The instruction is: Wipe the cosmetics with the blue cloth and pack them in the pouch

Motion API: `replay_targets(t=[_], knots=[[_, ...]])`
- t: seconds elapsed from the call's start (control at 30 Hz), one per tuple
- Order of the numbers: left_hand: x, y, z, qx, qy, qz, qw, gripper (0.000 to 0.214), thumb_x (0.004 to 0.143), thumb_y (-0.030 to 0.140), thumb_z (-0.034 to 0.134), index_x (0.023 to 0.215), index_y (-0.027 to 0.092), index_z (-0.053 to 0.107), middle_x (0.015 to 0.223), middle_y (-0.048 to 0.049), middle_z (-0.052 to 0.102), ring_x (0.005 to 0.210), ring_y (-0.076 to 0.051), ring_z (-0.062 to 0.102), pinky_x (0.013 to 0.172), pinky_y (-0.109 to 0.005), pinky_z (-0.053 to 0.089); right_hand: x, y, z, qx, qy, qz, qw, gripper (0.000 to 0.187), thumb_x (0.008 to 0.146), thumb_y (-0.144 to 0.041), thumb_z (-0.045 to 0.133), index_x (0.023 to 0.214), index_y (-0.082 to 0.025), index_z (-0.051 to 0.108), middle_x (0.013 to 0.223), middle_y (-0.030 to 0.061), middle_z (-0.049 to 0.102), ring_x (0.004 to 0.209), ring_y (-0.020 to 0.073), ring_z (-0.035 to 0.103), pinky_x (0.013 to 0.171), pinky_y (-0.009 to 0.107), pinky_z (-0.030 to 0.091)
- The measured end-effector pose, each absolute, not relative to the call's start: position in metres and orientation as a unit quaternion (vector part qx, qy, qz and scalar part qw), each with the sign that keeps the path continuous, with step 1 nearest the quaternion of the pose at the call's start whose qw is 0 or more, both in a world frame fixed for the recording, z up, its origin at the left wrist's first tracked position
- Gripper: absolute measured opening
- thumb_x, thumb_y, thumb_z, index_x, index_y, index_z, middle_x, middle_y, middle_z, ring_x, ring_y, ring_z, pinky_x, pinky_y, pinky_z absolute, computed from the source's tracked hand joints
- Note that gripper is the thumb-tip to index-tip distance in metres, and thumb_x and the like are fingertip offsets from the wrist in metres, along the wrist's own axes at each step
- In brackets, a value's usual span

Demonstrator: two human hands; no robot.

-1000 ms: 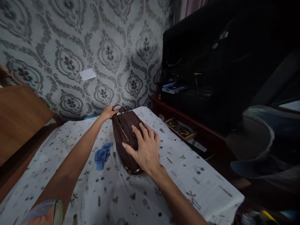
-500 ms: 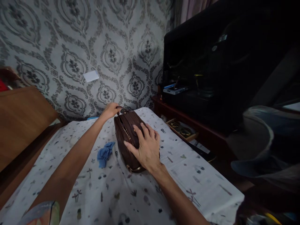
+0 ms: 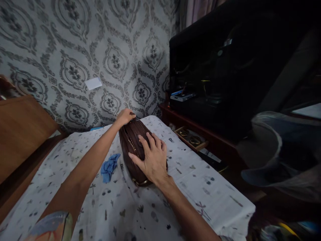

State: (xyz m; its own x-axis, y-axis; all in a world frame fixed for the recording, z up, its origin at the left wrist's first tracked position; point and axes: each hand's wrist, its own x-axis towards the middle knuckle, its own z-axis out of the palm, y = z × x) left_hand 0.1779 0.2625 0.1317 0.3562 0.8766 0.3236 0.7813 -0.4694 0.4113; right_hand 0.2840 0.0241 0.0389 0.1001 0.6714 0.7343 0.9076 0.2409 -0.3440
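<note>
A dark brown leather bag (image 3: 128,157) with gold-toned zippers lies on a white printed sheet (image 3: 125,207). At the bag's far end, my left hand (image 3: 125,116) is closed around its handle, which is mostly hidden by the fingers. My right hand (image 3: 152,160) rests on top of the bag, palm down with the fingers spread. Left of the bag lies a crumpled blue cloth (image 3: 109,167), touched by neither hand.
A wooden board (image 3: 25,124) borders the sheet on the left. To the right stand a large dark screen (image 3: 213,73) and an open small drawer (image 3: 200,144) with round items inside. Patterned wallpaper (image 3: 112,63) covers the wall behind, with a white card (image 3: 93,83) on it.
My left hand has shifted right, over the bag's far end, and now covers the handle that showed before. The right hand stays spread on the bag. The view has turned slightly right.
</note>
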Motion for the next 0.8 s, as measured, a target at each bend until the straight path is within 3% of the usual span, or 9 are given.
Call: replay_targets(t=[0.4,0.57,0.7,0.8], knots=[[0.166,0.229,0.135,0.841,0.453,0.276,0.103,0.027,0.077,0.043,0.062,0.065,0.019,0.066,0.058,0.0009,0.055,0.063,-0.017,0.05,0.062,-0.028,0.034,0.284,0.023,0.04,-0.6,-0.657,-0.129,0.439,0.066,0.092,-0.066,0.055,0.136,-0.017,0.06,0.143,0.0175,0.056,0.132,0.0364,0.046,0.106,0.053,0.033],[0.144,0.237,0.141,0.832,0.462,0.271,0.146,0.022,0.069,0.037,0.067,0.078,0.017,0.07,0.068,-0.0003,0.064,0.068,-0.018,0.056,0.063,-0.027,0.039,0.284,0.023,0.04,-0.604,-0.657,-0.119,0.436,0.065,0.091,-0.066,0.055,0.136,-0.018,0.06,0.144,0.0173,0.056,0.133,0.0359,0.045,0.107,0.053,0.033],[0.126,0.239,0.141,0.817,0.488,0.264,0.156,0.022,0.065,0.038,0.072,0.07,0.018,0.065,0.059,0.001,0.058,0.061,-0.017,0.052,0.058,-0.026,0.036,0.285,0.023,0.04,-0.604,-0.659,-0.118,0.432,0.066,0.091,-0.066,0.056,0.136,-0.018,0.06,0.144,0.018,0.055,0.133,0.0362,0.045,0.107,0.053,0.033],[0.119,0.239,0.137,0.806,0.502,0.271,0.156,0.018,0.061,0.03,0.074,0.068,0.019,0.061,0.06,0.0017,0.058,0.062,-0.016,0.052,0.058,-0.025,0.035,0.284,0.023,0.04,-0.601,-0.66,-0.124,0.433,0.065,0.091,-0.065,0.056,0.136,-0.018,0.06,0.144,0.0181,0.055,0.133,0.0361,0.045,0.107,0.052,0.033]])
